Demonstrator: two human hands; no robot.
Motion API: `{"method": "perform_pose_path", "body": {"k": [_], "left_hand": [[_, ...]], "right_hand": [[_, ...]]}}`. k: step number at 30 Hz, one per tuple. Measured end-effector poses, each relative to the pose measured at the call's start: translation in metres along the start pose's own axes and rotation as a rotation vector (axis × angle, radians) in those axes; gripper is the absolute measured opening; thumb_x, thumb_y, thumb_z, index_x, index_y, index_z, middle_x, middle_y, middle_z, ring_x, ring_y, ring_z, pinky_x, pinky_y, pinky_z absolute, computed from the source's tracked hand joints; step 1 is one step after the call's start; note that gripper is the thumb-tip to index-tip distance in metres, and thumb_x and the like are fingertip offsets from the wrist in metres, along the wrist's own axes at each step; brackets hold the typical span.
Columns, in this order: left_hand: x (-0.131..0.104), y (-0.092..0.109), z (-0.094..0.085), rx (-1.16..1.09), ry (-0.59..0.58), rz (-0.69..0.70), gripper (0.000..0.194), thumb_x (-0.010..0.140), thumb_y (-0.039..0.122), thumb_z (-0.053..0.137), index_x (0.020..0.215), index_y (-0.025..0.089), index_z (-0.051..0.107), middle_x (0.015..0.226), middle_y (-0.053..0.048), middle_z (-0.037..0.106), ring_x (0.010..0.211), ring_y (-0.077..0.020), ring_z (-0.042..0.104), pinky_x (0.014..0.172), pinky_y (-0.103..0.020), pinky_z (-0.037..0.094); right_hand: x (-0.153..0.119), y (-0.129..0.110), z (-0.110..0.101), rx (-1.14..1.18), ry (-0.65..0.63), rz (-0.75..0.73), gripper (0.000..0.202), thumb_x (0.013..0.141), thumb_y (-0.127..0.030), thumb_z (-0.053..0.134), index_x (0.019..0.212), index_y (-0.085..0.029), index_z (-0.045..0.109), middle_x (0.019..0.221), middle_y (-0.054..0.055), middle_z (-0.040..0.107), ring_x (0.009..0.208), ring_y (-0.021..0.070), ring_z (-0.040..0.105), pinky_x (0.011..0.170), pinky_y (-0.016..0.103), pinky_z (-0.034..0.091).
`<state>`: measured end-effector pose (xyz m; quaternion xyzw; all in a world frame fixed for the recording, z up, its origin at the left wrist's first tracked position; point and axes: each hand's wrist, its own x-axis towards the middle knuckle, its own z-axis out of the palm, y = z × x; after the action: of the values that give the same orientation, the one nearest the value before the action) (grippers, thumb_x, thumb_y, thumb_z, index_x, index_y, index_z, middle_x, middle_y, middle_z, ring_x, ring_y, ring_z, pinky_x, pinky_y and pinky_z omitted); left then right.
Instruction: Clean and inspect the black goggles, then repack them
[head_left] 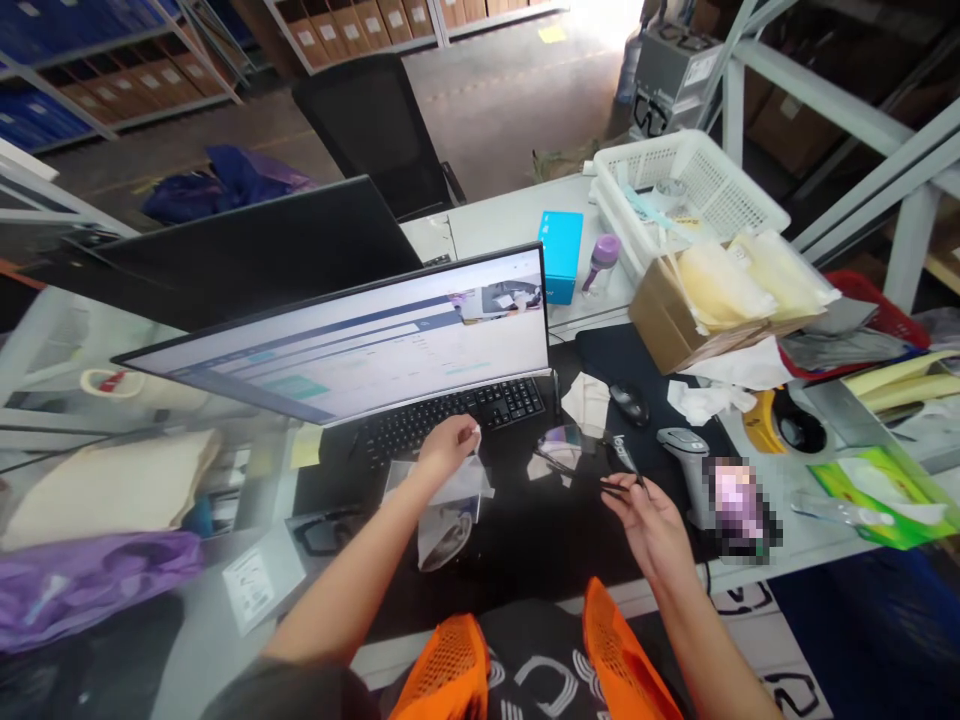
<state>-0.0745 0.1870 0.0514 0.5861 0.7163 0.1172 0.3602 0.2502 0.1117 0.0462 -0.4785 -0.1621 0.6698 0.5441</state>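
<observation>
My left hand (448, 450) is closed in front of the keyboard, with a tiny white bit (475, 430) showing at its fingertips. Under that wrist lies a clear plastic bag (448, 535), partly covered by my forearm. My right hand (652, 528) pinches a thin black piece (616, 488); whether it joins anything else is unclear. Between the hands, what looks like a pair of glasses (562, 438) with a shiny tinted lens lies near scraps of pale paper. A grey barcode scanner (686, 465) is just right of my right hand.
A lit monitor (405, 340) stands behind the keyboard (420, 425). Further right are a mouse (630, 403), a tape roll (784, 425), a cardboard box (664, 315) of pale packets and a white basket (750, 205). A purple bag (97, 580) lies on the left.
</observation>
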Motion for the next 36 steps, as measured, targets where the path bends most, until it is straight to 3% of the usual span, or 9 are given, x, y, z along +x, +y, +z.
{"method": "perform_pose_path", "body": {"k": [5, 10, 14, 17, 21, 24, 27, 32, 36], "left_hand": [[-0.081, 0.015, -0.008, -0.518, 0.195, 0.131, 0.024, 0.090, 0.043, 0.054, 0.086, 0.019, 0.056, 0.128, -0.012, 0.062, 0.111, -0.0239, 0.063, 0.094, -0.039, 0.051], [-0.147, 0.011, 0.017, -0.899, 0.233, 0.087, 0.032, 0.089, 0.051, 0.059, 0.088, 0.018, 0.060, 0.096, -0.009, 0.073, 0.089, -0.0209, 0.069, 0.083, -0.034, 0.054], [-0.175, 0.004, 0.029, -1.090, 0.270, 0.094, 0.032, 0.084, 0.050, 0.068, 0.086, 0.020, 0.059, 0.132, -0.009, 0.062, 0.116, -0.0249, 0.063, 0.098, -0.037, 0.051], [-0.189, -0.003, 0.025, -1.319, 0.304, 0.095, 0.030, 0.084, 0.048, 0.069, 0.088, 0.021, 0.057, 0.134, -0.008, 0.060, 0.121, -0.0247, 0.060, 0.105, -0.041, 0.047], [-0.203, -0.019, 0.012, -1.492, 0.331, 0.073, 0.028, 0.082, 0.041, 0.073, 0.089, 0.021, 0.056, 0.107, -0.004, 0.067, 0.105, -0.0201, 0.065, 0.100, -0.037, 0.049], [-0.215, -0.033, 0.003, -1.504, 0.277, 0.071, 0.026, 0.083, 0.039, 0.072, 0.086, 0.020, 0.056, 0.093, -0.003, 0.065, 0.094, -0.0190, 0.067, 0.090, -0.034, 0.053], [-0.222, -0.041, -0.001, -1.530, 0.178, 0.069, 0.024, 0.084, 0.036, 0.073, 0.084, 0.019, 0.056, 0.091, -0.003, 0.065, 0.086, -0.0181, 0.067, 0.081, -0.032, 0.054], [-0.223, -0.033, 0.008, -1.603, 0.101, 0.104, 0.022, 0.084, 0.033, 0.074, 0.085, 0.019, 0.055, 0.097, -0.002, 0.064, 0.087, -0.0162, 0.066, 0.081, -0.031, 0.055], [-0.218, -0.022, 0.008, -1.650, 0.085, 0.151, 0.025, 0.085, 0.036, 0.073, 0.087, 0.020, 0.053, 0.095, 0.000, 0.060, 0.089, -0.0144, 0.064, 0.087, -0.031, 0.055]], "right_hand": [[-0.010, 0.008, 0.067, 0.051, -0.103, -0.047, 0.021, 0.076, -0.041, 0.081, 0.084, -0.023, 0.073, 0.094, 0.004, 0.073, 0.096, 0.0216, 0.068, 0.091, 0.040, 0.057], [-0.038, 0.033, 0.114, 0.038, -0.163, -0.018, 0.024, 0.077, -0.042, 0.080, 0.086, -0.022, 0.071, 0.097, 0.005, 0.072, 0.090, 0.0211, 0.068, 0.091, 0.042, 0.056], [-0.063, 0.060, 0.133, -0.003, -0.192, 0.020, 0.028, 0.074, -0.045, 0.081, 0.087, -0.022, 0.071, 0.097, 0.004, 0.072, 0.088, 0.0198, 0.069, 0.092, 0.039, 0.055], [-0.077, 0.074, 0.140, -0.058, -0.235, 0.075, 0.032, 0.072, -0.047, 0.083, 0.086, -0.021, 0.072, 0.094, 0.003, 0.072, 0.085, 0.0185, 0.069, 0.090, 0.036, 0.055], [-0.086, 0.075, 0.140, -0.142, -0.292, 0.168, 0.035, 0.069, -0.050, 0.085, 0.076, -0.019, 0.071, 0.081, 0.002, 0.071, 0.073, 0.0147, 0.067, 0.073, 0.027, 0.057], [-0.088, 0.064, 0.134, -0.206, -0.329, 0.267, 0.036, 0.068, -0.048, 0.086, 0.075, -0.016, 0.072, 0.068, 0.002, 0.069, 0.059, 0.0121, 0.064, 0.058, 0.022, 0.055], [-0.091, 0.052, 0.124, -0.253, -0.349, 0.376, 0.036, 0.065, -0.041, 0.090, 0.082, -0.013, 0.076, 0.066, 0.003, 0.070, 0.057, 0.0127, 0.066, 0.055, 0.022, 0.056], [-0.101, 0.046, 0.117, -0.231, -0.311, 0.397, 0.038, 0.060, -0.031, 0.093, 0.091, -0.015, 0.077, 0.076, 0.003, 0.073, 0.063, 0.0117, 0.068, 0.061, 0.020, 0.058], [-0.103, 0.043, 0.116, -0.183, -0.308, 0.327, 0.044, 0.059, -0.034, 0.094, 0.095, -0.019, 0.075, 0.074, -0.001, 0.070, 0.062, 0.0074, 0.064, 0.061, 0.014, 0.055]]}}
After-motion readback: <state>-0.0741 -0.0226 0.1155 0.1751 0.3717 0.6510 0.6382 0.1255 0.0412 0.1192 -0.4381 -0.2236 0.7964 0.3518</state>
